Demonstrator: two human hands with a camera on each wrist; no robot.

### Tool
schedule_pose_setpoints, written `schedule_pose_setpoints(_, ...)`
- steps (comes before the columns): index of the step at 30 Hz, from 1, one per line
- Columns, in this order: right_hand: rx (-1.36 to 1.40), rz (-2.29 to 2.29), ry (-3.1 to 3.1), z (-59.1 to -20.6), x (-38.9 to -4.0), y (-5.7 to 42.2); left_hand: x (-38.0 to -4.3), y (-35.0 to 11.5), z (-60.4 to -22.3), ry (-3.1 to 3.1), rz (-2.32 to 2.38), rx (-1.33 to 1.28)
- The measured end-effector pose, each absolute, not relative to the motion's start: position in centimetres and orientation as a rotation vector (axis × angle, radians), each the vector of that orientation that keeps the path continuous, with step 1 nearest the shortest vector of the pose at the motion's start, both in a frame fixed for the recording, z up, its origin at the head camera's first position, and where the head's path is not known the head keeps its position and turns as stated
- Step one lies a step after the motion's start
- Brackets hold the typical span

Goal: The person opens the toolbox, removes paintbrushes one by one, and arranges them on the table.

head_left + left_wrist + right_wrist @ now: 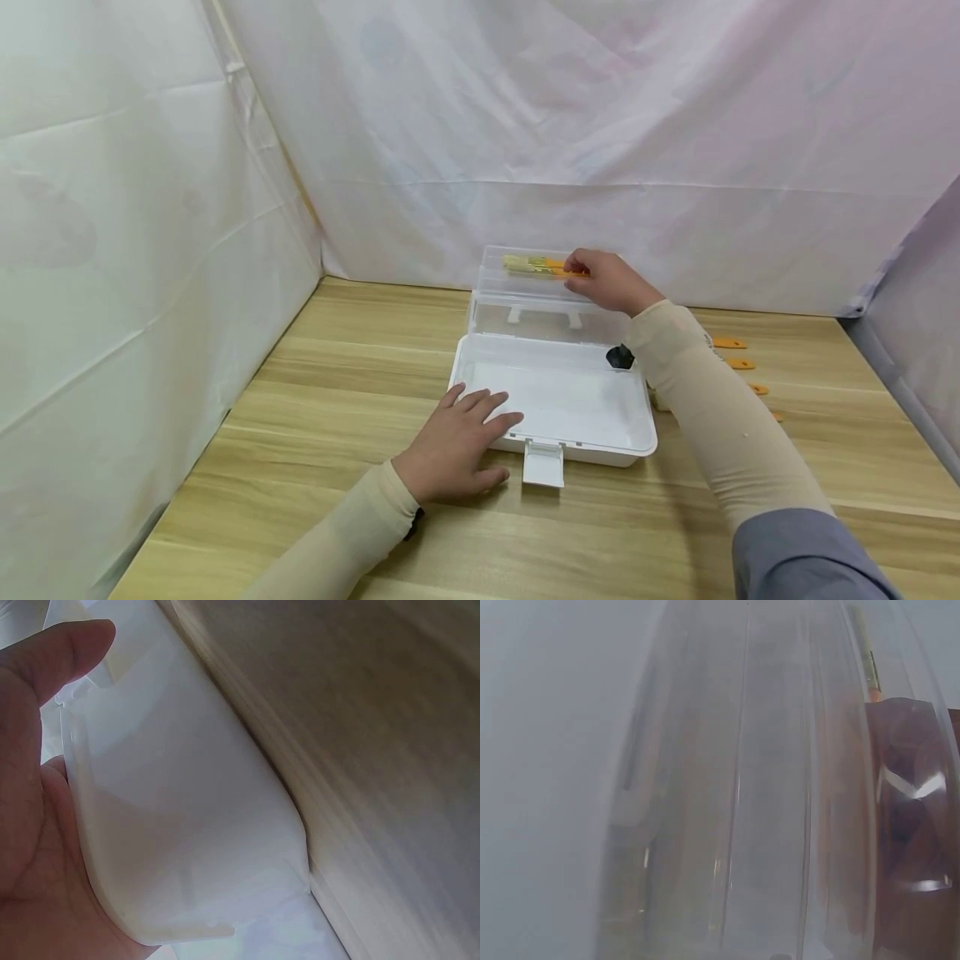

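Observation:
A white plastic box [555, 400] lies open on the table, its clear lid [495, 317] tipped back. Above the lid my right hand [611, 279] pinches the orange handle of a paintbrush [528, 264] with pale bristles pointing left. Seen through clear plastic in the right wrist view, that hand [907, 825] is partly blurred. My left hand [457, 446] rests on the box's front left corner with its fingers spread over the rim. In the left wrist view, the thumb and palm lie against the white box wall [180, 802]. A white latch [543, 464] hangs down at the front.
Several orange handles [741, 364] lie on the wooden table [360, 358] right of the box, partly behind my right forearm. A small black object [620, 357] shows at the box's back right corner. White sheeting [600, 125] hangs behind the table and at both sides.

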State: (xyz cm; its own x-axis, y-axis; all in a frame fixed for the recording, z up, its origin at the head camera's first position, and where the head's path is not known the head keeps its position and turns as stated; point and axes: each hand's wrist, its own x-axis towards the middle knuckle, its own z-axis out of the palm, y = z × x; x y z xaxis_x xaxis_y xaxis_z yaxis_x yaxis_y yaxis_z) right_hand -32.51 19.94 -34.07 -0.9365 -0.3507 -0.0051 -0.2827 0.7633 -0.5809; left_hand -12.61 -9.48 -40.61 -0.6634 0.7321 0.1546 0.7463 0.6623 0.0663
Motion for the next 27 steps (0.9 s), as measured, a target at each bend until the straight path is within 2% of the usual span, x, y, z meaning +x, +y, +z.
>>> schedule_pose_setpoints(27,-0.467,-1.037,2.876,-34.46,-31.71,20.54,-12.49,-9.32,-40.72,-2.763,-0.181,-1.232)
